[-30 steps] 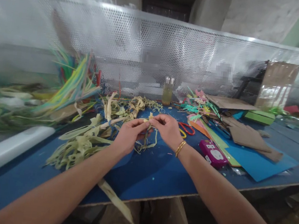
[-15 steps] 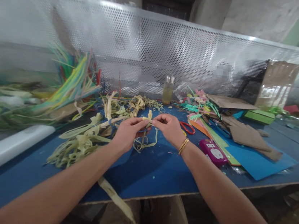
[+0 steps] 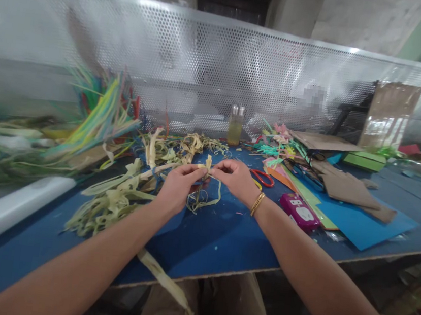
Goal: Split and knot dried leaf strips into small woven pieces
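Between the fingertips of both hands, over the middle of the blue table, is a small piece of pale yellow-green dried leaf strip. My left hand is closed in a pinch on it from the left. From the right, my right hand pinches the same piece; a gold bracelet is on that wrist. Thin curled strips hang or lie just below the fingers; I cannot tell whether they join the held piece. Beside my left hand lies a heap of pale dried leaf strips.
Red-handled scissors and a purple case lie right of my right hand, near blue paper and brown cardboard. A bottle stands at the back before a perforated metal screen. A white device lies left.
Both hands keep their pinch at nearly the same spot. The whole view has shifted very slightly; nothing has visibly been let go or picked up.
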`<state>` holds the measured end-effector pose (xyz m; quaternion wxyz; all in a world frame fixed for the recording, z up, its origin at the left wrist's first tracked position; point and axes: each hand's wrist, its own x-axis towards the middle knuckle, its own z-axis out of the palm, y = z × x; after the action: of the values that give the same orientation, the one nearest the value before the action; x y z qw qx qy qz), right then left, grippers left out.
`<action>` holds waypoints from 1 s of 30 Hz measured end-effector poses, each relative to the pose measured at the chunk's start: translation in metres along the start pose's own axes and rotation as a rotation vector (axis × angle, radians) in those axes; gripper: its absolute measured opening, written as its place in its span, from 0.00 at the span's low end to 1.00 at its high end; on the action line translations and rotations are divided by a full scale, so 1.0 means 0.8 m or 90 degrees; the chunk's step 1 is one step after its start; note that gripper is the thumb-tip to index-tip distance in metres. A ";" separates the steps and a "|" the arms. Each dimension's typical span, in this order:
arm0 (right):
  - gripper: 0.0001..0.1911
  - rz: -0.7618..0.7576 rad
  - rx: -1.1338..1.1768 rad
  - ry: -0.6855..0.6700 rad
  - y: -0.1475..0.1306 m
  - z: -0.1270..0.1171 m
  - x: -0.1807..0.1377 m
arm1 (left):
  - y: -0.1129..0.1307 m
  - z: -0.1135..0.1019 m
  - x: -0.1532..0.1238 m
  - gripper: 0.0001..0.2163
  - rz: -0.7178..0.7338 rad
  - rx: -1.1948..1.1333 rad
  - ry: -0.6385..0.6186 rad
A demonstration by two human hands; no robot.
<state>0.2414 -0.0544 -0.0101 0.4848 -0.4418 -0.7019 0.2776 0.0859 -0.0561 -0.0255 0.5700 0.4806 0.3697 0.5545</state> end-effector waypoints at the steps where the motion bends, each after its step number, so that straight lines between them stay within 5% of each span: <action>1: 0.10 0.003 0.017 -0.004 0.001 0.000 0.000 | 0.000 0.000 0.000 0.13 0.002 0.003 0.001; 30: 0.08 0.044 0.059 0.012 0.010 0.004 0.002 | 0.009 -0.001 -0.004 0.13 -0.006 0.055 -0.028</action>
<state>0.2411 -0.0489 -0.0170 0.5014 -0.4453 -0.6681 0.3225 0.0827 -0.0594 -0.0189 0.5593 0.5152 0.3827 0.5246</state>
